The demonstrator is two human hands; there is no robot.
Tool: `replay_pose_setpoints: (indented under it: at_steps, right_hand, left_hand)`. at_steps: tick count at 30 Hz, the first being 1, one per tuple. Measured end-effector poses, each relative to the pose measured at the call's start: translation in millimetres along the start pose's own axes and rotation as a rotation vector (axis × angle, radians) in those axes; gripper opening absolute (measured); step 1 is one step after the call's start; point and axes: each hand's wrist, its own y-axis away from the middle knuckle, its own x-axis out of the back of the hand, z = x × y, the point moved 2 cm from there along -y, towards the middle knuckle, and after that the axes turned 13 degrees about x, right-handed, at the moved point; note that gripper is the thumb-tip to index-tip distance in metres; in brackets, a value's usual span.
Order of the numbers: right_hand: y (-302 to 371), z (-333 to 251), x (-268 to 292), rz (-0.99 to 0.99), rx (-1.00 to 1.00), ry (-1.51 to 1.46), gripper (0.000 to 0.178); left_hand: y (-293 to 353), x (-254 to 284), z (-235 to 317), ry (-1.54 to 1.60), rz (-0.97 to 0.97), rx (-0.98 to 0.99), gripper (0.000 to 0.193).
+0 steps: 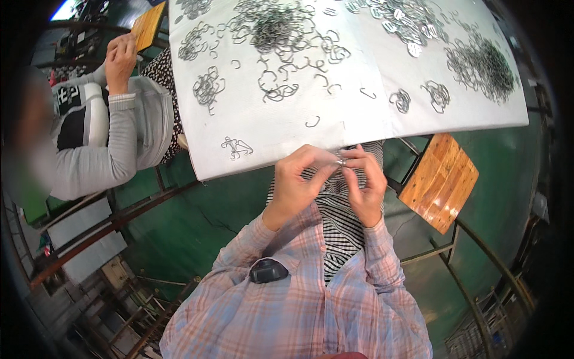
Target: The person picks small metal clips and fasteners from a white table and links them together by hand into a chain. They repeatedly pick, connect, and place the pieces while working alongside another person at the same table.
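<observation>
My left hand [302, 179] and my right hand [366, 182] meet at the near edge of the white-covered table [281, 134]. Their fingertips pinch a small shiny metal piece [341, 162] between them; fingers cover most of it, so its exact shape is hidden. On the cloth just beyond lie a single curved metal hook [312, 122] and another loose hook [368, 93]. A small group of thin metal pieces [237, 148] rests left of my left hand.
Farther off are a large heap of curved wire hooks [272, 30], a pile of flat metal pieces [406, 24] and a dense hook heap [487, 69]. Wooden stool [439, 182] stands at right. At left sits another person in a grey sleeve [122, 140].
</observation>
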Motion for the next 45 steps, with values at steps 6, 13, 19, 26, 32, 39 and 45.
replay_pose_setpoints:
  at_steps: [6,13,19,26,32,39,45]
  right_hand:
    - [-76,16,-26,-0.152,0.176,0.155,0.033]
    - [-122,55,-79,-0.617,0.491,0.694,0.038]
    - [-144,58,-29,-0.419,0.298,0.638,0.022]
    - [-140,73,-31,-0.346,0.029,0.429,0.009]
    - [-145,75,-41,-0.324,-0.034,0.589,0.007]
    - [-152,105,-46,-0.408,0.025,0.542,0.014]
    - [-138,99,-37,-0.425,0.099,0.574,0.010]
  left_hand:
    - [4,7,-6,-0.047,0.045,-0.066,0.015]
    - [2,15,-2,-0.011,0.036,-0.135,0.016]
    - [-1,28,-2,0.030,0.028,-0.135,0.017]
    - [-1,27,-1,0.066,-0.007,-0.146,0.017]
    - [5,21,-1,0.054,-0.006,-0.172,0.018]
    - [9,15,-1,0.011,-0.001,-0.187,0.019]
    - [9,11,1,-0.031,-0.006,-0.193,0.018]
